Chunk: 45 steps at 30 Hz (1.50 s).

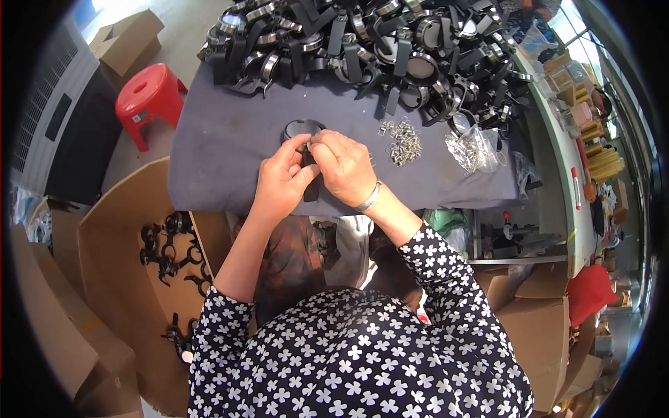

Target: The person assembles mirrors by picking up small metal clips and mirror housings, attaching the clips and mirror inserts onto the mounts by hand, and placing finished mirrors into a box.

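Over the near middle of the grey cloth, my left hand (pixel 279 181) grips a black ring-shaped part (pixel 304 127) with a flat handle that points toward me. My right hand (pixel 343 166) is pinched closed against the left fingertips, where the ring meets the handle. Whatever is between the right fingers is too small and too hidden to name. To the right of that hand lies a loose pile of small bent metal clips (pixel 404 144). Farther right, a clear plastic bag (pixel 475 150) holds more small metal pieces.
A large heap of black-handled metal rings (pixel 362 42) covers the far side of the cloth-covered table (pixel 223 139). At lower left, a cardboard box (pixel 132 272) holds several black ring parts (pixel 171 247). A red stool (pixel 148 97) stands left; a brown carton (pixel 526 341) sits at right.
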Each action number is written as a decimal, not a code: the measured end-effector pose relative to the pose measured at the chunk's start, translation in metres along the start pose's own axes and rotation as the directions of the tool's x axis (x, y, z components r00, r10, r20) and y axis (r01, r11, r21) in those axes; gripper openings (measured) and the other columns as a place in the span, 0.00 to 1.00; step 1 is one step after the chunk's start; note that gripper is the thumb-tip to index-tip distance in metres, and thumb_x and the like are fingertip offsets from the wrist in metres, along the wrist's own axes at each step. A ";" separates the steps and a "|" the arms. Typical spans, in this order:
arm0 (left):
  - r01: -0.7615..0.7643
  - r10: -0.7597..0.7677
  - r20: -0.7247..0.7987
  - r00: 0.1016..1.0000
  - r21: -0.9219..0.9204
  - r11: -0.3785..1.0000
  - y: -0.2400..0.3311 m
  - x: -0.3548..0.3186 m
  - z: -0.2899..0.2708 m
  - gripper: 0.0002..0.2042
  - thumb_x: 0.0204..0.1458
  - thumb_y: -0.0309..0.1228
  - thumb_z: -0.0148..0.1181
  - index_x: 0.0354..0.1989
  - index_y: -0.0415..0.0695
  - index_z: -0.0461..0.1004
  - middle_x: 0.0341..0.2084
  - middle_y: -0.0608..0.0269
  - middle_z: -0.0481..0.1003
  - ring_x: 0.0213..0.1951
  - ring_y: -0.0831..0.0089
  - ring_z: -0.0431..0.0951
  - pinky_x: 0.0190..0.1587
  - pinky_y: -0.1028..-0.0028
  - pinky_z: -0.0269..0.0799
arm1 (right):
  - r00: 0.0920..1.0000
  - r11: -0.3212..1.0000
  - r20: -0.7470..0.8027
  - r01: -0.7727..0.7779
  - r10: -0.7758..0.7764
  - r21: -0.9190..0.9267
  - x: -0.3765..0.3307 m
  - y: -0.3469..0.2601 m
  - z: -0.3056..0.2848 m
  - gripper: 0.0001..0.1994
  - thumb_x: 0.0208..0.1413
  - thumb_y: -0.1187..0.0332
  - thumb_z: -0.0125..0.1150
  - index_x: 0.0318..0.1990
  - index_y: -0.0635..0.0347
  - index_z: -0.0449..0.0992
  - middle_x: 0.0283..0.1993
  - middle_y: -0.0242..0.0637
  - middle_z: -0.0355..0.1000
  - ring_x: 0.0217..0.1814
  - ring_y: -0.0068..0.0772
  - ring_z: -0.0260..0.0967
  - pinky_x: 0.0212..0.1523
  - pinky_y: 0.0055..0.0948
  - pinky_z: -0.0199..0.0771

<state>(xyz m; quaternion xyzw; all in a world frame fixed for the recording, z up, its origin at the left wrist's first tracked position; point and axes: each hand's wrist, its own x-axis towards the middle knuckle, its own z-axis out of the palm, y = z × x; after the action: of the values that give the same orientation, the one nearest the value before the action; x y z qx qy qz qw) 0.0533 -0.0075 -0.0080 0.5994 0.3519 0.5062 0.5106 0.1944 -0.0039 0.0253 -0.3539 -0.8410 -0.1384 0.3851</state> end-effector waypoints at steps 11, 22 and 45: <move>0.035 -0.025 -0.188 0.982 0.048 0.998 -0.005 0.007 0.011 0.10 0.46 0.22 0.52 0.39 0.40 0.70 0.16 0.73 0.65 0.20 0.88 0.61 0.24 0.84 0.60 | 0.981 0.947 0.105 -0.184 0.161 0.265 -0.007 0.014 -0.008 0.05 0.42 0.75 0.54 0.29 0.62 0.68 0.28 0.40 0.66 0.30 0.41 0.67 0.29 0.32 0.68; 0.073 -0.039 -0.247 0.968 0.129 0.989 -0.005 0.009 0.007 0.10 0.48 0.22 0.49 0.39 0.40 0.72 0.18 0.73 0.66 0.21 0.86 0.64 0.20 0.85 0.60 | 0.765 0.746 0.161 -0.644 0.624 0.170 -0.054 0.051 -0.067 0.03 0.47 0.76 0.54 0.31 0.63 0.72 0.26 0.36 0.69 0.26 0.29 0.69 0.28 0.24 0.69; 0.112 -0.108 -0.142 0.984 0.024 0.993 0.001 0.010 0.006 0.12 0.51 0.23 0.45 0.43 0.39 0.69 0.24 0.63 0.72 0.18 0.86 0.69 0.15 0.87 0.61 | 0.872 0.876 0.189 -0.474 0.452 0.092 -0.055 0.031 -0.046 0.05 0.38 0.77 0.54 0.26 0.57 0.70 0.24 0.41 0.64 0.25 0.45 0.66 0.27 0.36 0.68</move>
<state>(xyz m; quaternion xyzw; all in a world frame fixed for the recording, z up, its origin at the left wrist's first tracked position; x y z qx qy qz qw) 0.0615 0.0002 -0.0042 0.5500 0.4274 0.5125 0.5022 0.2666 -0.0318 0.0136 -0.5283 -0.7674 0.0447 0.3607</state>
